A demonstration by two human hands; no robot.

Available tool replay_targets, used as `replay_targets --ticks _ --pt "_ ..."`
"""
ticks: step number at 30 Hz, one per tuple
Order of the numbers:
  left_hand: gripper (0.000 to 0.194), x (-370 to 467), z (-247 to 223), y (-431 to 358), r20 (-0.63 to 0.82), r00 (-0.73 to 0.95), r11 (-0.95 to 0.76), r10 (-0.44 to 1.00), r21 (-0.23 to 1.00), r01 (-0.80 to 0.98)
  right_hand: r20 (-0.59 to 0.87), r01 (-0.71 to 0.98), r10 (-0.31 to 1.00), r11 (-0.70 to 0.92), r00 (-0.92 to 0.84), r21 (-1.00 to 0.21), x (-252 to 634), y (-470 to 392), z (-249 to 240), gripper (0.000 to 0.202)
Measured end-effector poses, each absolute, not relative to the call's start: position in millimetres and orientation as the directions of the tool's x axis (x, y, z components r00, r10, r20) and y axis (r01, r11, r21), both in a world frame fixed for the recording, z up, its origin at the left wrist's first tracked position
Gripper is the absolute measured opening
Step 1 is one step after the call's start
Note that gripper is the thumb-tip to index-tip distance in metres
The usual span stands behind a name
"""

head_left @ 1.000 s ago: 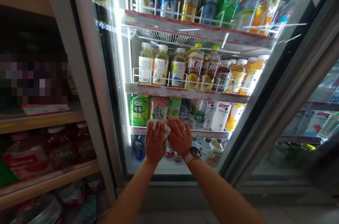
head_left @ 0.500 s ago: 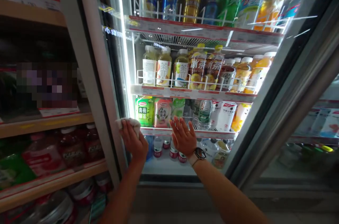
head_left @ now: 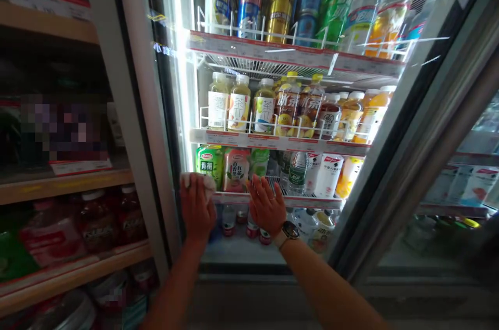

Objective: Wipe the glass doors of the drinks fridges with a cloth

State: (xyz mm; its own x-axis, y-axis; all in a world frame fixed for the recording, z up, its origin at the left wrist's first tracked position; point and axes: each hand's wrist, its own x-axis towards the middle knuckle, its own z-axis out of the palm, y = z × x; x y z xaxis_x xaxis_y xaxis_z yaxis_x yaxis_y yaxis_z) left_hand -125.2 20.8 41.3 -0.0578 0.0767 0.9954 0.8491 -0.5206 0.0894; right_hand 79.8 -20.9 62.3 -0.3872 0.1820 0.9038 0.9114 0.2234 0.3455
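Lit drinks cooler (head_left: 265, 293): several wire shelves (head_left: 280, 139) stocked with bottles (head_left: 288, 104) and cans (head_left: 280, 10) behind a glass front (head_left: 234, 254). Display rack (head_left: 58, 184): wood-edged, at the left, just beside the cooler's metal edge (head_left: 146, 111). Right hand (head_left: 267, 205): set flat at the glass front before the lower shelving, fingers spread. Left hand (head_left: 197, 210): near the metal edge, fingers laid close together, pressing a cloth (head_left: 209, 187) to the glass; whether the fingertips also pinch it cannot be told. Red-labelled bottle (head_left: 236, 171): behind the glass, seen between the hands. Green-labelled bottle (head_left: 208, 161): beside it, lower part hidden by the cloth. Cloth: pale, bunched, showing past the fingers' inner side. Watch (head_left: 289, 229): strapped on the right wrist. Ring (head_left: 273, 198): on a right-hand finger
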Motion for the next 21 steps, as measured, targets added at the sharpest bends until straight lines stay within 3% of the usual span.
replay_targets --ticks 4,7,16,19,21 --pt "0.062 -142 48 24 0.958 -0.264 -0.504 0.116 0.285 0.815 0.905 0.91 0.17 0.226 -0.389 0.349 79 -21 63 0.059" --pt "0.061 -122 43 22 0.935 -0.324 -0.518 0.144 0.35 0.78 0.904 0.916 0.196 0.211 -0.381 0.34 79 -21 62 0.055" --pt "0.055 -53 20 9 0.996 0.085 -0.587 0.023 -0.055 0.808 0.905 0.91 0.168 0.218 -0.392 0.353 80 -19 62 0.056" --pt "0.053 -76 27 11 0.995 0.088 -0.572 0.048 -0.045 0.819 0.905 0.911 0.172 0.217 -0.389 0.351 80 -19 61 0.057" --pt "0.056 -102 33 15 0.996 0.011 -0.558 0.083 0.037 0.829 0.905 0.913 0.18 0.218 -0.386 0.346 80 -19 60 0.059"
